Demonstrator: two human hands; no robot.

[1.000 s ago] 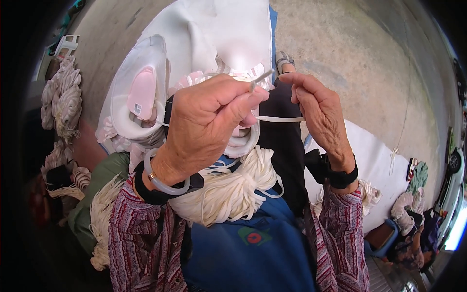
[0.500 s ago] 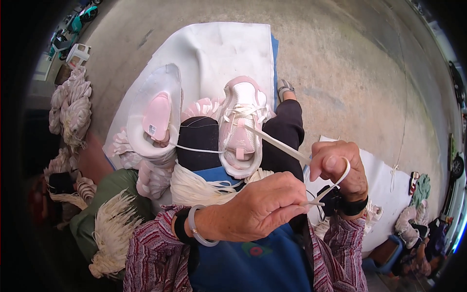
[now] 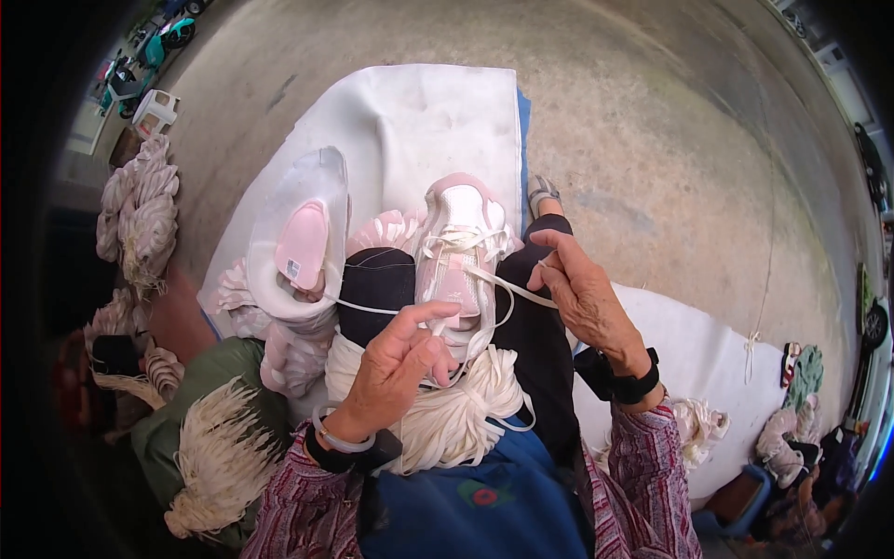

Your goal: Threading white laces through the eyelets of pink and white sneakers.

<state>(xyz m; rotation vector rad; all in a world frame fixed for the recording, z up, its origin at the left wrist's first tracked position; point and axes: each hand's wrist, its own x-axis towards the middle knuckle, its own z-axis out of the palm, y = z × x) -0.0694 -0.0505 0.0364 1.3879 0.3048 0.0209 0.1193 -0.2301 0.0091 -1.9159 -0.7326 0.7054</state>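
A pink-and-white sneaker [image 3: 456, 207] rests on my lap, toe pointing away, with white lacing across its front. One flat white shoelace [image 3: 507, 287] trails from the tongue area in a loose loop. My left hand [image 3: 396, 377], beside the heel opening, has its thumb and index finger closed around a lace end. Right of the sneaker is my right hand [image 3: 591, 307], its fingers curled where another stretch of lace runs under them. A bundle of white laces [image 3: 470, 410] lies in my lap, below the sneaker.
At left stands a whitish oval plastic holder [image 3: 264, 270] with a pink insole [image 3: 303, 242], several shoe parts around it. A white sheet [image 3: 447, 107] covers the floor ahead. More lace bundles [image 3: 223, 456] hang over a green cloth [image 3: 158, 410]. A white stool [image 3: 155, 112] stands far left.
My hands have come apart: the left moved left towards the sneaker's heel, the right moved up and away. The lace stretched between them now forms a loose loop near the heel.
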